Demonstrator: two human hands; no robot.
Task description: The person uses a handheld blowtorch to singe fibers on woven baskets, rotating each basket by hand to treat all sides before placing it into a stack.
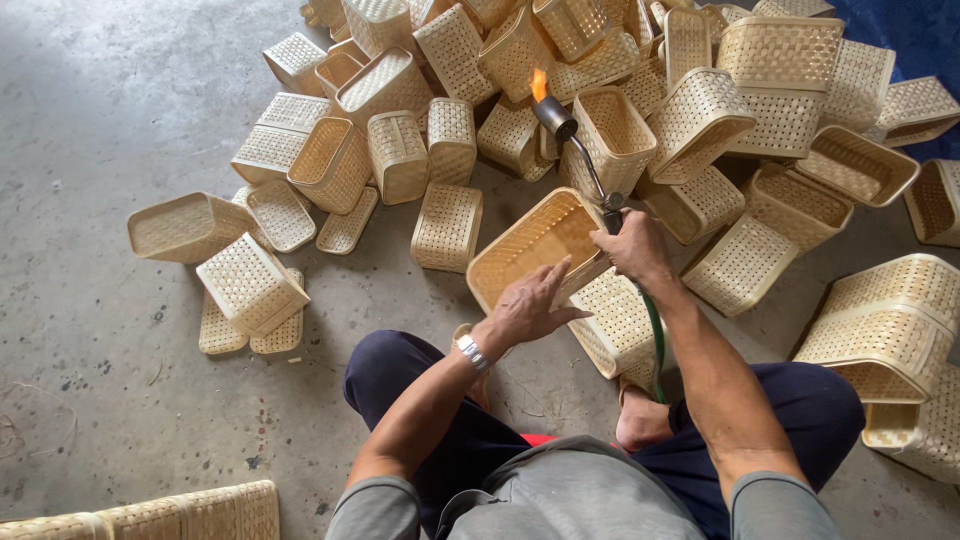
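A: On the concrete floor (120, 90), far left, what is present?

B: One woven basket (183, 226) on its side, with flat woven lids (281, 213) beside it. A large basket heap (620, 70) spreads along the floor's far edge.

A: State of the left hand (527, 308)?

B: Fingers spread, palm pressed against the near wall of a rectangular tray basket (535, 243), which is tilted with its opening facing up and left, in front of the person's knees.

A: And the right hand (632, 248)?

B: Fist closed around the handle of a gas torch (570, 140). Its nozzle points away, above the tray basket's far rim; a flame (538, 84) burns at the tip. A green hose (655, 335) runs down from the hand, past a stacked basket pair (890, 320) at the right edge.
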